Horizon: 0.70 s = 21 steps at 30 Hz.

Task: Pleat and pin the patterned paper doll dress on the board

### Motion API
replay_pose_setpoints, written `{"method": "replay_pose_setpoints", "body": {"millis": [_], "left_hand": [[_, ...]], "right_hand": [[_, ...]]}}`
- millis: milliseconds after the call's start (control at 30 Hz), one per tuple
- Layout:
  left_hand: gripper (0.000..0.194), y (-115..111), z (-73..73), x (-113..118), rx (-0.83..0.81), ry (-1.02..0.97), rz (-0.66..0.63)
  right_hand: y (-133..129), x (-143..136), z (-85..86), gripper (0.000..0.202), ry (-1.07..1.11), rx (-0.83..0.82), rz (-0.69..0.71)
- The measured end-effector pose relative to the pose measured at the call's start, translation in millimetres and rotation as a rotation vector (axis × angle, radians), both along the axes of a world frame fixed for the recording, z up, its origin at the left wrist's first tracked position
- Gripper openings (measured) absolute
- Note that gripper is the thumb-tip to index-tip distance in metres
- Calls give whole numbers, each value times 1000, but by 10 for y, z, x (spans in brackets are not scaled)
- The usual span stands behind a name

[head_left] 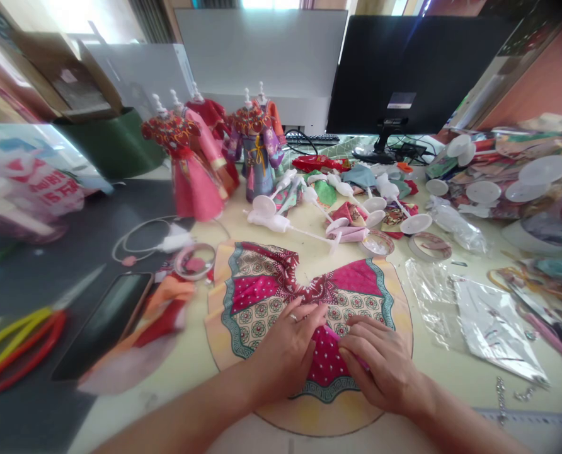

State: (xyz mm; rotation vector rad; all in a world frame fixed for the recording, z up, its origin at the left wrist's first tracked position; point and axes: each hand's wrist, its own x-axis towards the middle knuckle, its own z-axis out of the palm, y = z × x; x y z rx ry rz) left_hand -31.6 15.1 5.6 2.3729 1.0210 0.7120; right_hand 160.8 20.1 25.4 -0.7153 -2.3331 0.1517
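A patterned skirt piece [361, 306] in magenta, cream and teal lies fanned out over a round yellowish board [323, 413], its gathered dark red neckline at the back. My left hand [288, 343] rests on the cloth left of centre, fingers extended and lying flat, a ring on one finger. Just to the right, my right hand [380, 362] has its fingers bent and pressed together at the magenta panel; what they hold, if anything, is hidden beneath them.
Small dressed forms [198, 189] stand at the back left, with white stands [266, 219] lying beside them. Scissors [49, 325] and a phone [104, 325] are at left. Tape rolls [430, 246], plastic bags [496, 321] and a ruler [536, 421] lie right. Monitors [413, 75] stand behind.
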Motion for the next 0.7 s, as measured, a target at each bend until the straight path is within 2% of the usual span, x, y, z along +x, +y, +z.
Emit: {"method": "replay_pose_setpoints", "body": {"millis": [267, 467, 600, 700], "left_hand": [[58, 9, 13, 5, 29, 21, -6], [57, 29, 4, -17, -1, -18, 37], [55, 19, 3, -38, -1, -82, 71], [48, 3, 18, -53, -61, -189, 135]], "right_hand": [[-20, 17, 11, 13, 39, 15, 66], [-22, 32, 40, 13, 79, 9, 96], [-30, 40, 47, 13, 85, 19, 96], [-23, 53, 28, 14, 84, 41, 72]]}}
